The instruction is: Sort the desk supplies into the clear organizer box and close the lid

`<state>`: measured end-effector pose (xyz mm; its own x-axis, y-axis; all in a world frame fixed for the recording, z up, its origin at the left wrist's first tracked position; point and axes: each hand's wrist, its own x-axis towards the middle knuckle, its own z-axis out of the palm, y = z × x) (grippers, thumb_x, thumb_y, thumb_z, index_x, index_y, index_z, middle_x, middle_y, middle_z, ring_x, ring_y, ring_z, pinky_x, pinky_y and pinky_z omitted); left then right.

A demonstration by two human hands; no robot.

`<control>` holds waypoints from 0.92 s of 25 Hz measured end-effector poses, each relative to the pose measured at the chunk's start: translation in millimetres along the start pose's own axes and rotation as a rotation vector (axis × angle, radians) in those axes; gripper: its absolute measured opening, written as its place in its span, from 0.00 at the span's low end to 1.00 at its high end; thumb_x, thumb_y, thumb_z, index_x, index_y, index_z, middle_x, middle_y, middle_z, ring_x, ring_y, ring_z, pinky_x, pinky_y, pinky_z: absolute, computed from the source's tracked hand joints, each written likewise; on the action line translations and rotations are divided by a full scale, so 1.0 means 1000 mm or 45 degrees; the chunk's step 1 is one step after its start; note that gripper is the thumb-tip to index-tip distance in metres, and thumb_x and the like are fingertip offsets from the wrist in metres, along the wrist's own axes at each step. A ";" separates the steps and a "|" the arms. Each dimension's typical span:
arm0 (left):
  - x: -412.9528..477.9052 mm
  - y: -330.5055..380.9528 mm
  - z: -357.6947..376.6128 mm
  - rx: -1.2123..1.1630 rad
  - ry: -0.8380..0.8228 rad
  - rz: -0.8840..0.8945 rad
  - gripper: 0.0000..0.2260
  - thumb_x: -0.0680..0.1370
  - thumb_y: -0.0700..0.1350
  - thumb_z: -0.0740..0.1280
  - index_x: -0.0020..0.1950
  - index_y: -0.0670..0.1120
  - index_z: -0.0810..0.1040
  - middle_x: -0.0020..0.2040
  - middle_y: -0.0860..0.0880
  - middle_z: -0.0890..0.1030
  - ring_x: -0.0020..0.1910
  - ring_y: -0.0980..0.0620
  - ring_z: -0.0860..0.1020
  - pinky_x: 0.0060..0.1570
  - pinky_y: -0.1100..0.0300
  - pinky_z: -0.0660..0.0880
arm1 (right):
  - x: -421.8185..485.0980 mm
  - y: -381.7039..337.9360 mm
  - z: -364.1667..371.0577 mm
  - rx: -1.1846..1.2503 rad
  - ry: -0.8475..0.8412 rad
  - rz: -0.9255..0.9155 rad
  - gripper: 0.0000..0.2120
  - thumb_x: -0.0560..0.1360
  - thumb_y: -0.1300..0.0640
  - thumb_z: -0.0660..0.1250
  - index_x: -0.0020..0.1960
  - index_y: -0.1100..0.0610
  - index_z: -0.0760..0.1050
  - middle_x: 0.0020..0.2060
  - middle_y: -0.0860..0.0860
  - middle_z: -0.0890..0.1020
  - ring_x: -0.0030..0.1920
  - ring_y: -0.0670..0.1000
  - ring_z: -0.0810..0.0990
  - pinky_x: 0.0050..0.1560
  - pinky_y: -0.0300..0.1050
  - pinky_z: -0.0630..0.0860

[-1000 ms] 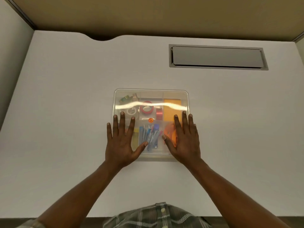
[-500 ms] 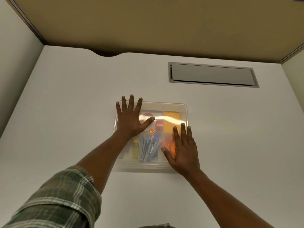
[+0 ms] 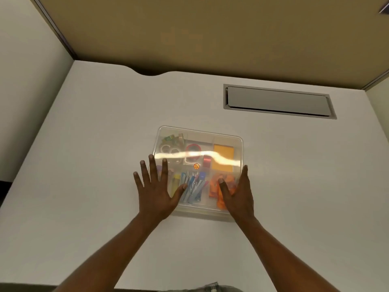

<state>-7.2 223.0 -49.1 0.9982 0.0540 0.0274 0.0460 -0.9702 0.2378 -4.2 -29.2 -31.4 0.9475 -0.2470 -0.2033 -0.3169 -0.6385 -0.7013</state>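
Observation:
The clear organizer box (image 3: 240,148) sits mid-desk with its transparent lid (image 3: 200,133) on top. Through the lid show orange sticky notes (image 3: 223,157), a red tape roll (image 3: 193,149), blue pens and clips (image 3: 194,185), orange pieces (image 3: 214,187) and green clips (image 3: 168,139). My left hand (image 3: 156,190) lies flat with fingers spread over the lid's near left corner. My right hand (image 3: 239,192) is at the near right corner, turned edge-on, fingers straight, thumb over the lid. Whether either palm presses the lid is unclear.
The white desk (image 3: 84,165) has a grey recessed cable hatch (image 3: 277,101) at the back right and a curved cut-out (image 3: 150,73) in its far edge. Tan partition walls (image 3: 210,34) enclose the desk on three sides.
My left hand has come back from the lid's far left corner to its near left corner. My right hand has turned from flat to edge-on. The camera has tilted upward.

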 end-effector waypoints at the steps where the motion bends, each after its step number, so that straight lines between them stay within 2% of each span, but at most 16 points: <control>1: -0.007 -0.010 -0.001 0.008 -0.006 -0.014 0.43 0.75 0.73 0.52 0.81 0.50 0.46 0.81 0.41 0.42 0.80 0.39 0.42 0.75 0.35 0.49 | 0.000 -0.006 0.005 -0.023 -0.023 -0.031 0.45 0.76 0.38 0.66 0.82 0.53 0.44 0.79 0.52 0.61 0.77 0.55 0.63 0.71 0.48 0.65; 4: -0.001 -0.040 -0.015 0.021 -0.020 -0.027 0.43 0.75 0.73 0.52 0.81 0.50 0.46 0.81 0.43 0.41 0.80 0.41 0.42 0.76 0.38 0.51 | 0.001 -0.030 0.021 -0.170 -0.080 -0.103 0.49 0.75 0.38 0.67 0.82 0.57 0.42 0.74 0.57 0.68 0.70 0.60 0.71 0.66 0.56 0.72; 6: 0.008 -0.065 -0.025 0.026 -0.035 -0.034 0.42 0.75 0.73 0.53 0.81 0.52 0.45 0.81 0.44 0.40 0.80 0.42 0.42 0.76 0.39 0.51 | 0.000 -0.048 0.033 -0.316 -0.159 -0.176 0.53 0.74 0.35 0.66 0.81 0.60 0.40 0.73 0.58 0.69 0.69 0.61 0.72 0.64 0.57 0.72; 9: 0.014 -0.107 -0.036 0.046 -0.062 -0.057 0.42 0.74 0.74 0.51 0.81 0.53 0.44 0.81 0.44 0.40 0.80 0.42 0.43 0.76 0.39 0.52 | 0.000 -0.073 0.053 -0.531 -0.285 -0.258 0.56 0.73 0.29 0.62 0.80 0.61 0.36 0.75 0.58 0.66 0.71 0.61 0.68 0.67 0.60 0.68; 13: 0.020 -0.150 -0.050 0.066 -0.088 -0.081 0.42 0.74 0.75 0.49 0.81 0.54 0.44 0.81 0.45 0.40 0.80 0.41 0.44 0.75 0.38 0.54 | -0.004 -0.102 0.075 -0.638 -0.454 -0.248 0.58 0.72 0.26 0.59 0.79 0.60 0.31 0.78 0.58 0.58 0.76 0.62 0.60 0.72 0.65 0.59; 16: 0.018 -0.168 -0.057 0.082 -0.121 -0.102 0.43 0.73 0.75 0.50 0.81 0.53 0.44 0.81 0.44 0.41 0.80 0.40 0.45 0.74 0.37 0.54 | -0.002 -0.120 0.081 -0.710 -0.571 -0.280 0.59 0.71 0.26 0.60 0.79 0.60 0.29 0.78 0.58 0.58 0.76 0.62 0.60 0.72 0.67 0.59; 19: 0.020 -0.170 -0.067 0.143 -0.214 -0.123 0.44 0.72 0.76 0.45 0.81 0.51 0.44 0.81 0.42 0.41 0.80 0.37 0.46 0.74 0.35 0.51 | 0.007 -0.131 0.075 -0.751 -0.662 -0.283 0.57 0.72 0.27 0.60 0.79 0.58 0.30 0.78 0.58 0.59 0.75 0.62 0.61 0.71 0.65 0.60; 23: 0.019 -0.140 -0.078 0.181 -0.257 -0.174 0.48 0.70 0.77 0.37 0.81 0.47 0.49 0.81 0.39 0.46 0.79 0.35 0.48 0.74 0.34 0.49 | 0.009 -0.123 0.050 -0.679 -0.699 -0.295 0.49 0.76 0.29 0.55 0.80 0.54 0.32 0.80 0.58 0.54 0.78 0.62 0.56 0.74 0.64 0.57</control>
<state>2.6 377.9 -5.8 0.9692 0.1526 -0.1931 0.1719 -0.9812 0.0873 45.3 83.5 19.1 0.8338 0.2403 -0.4970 0.0443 -0.9265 -0.3737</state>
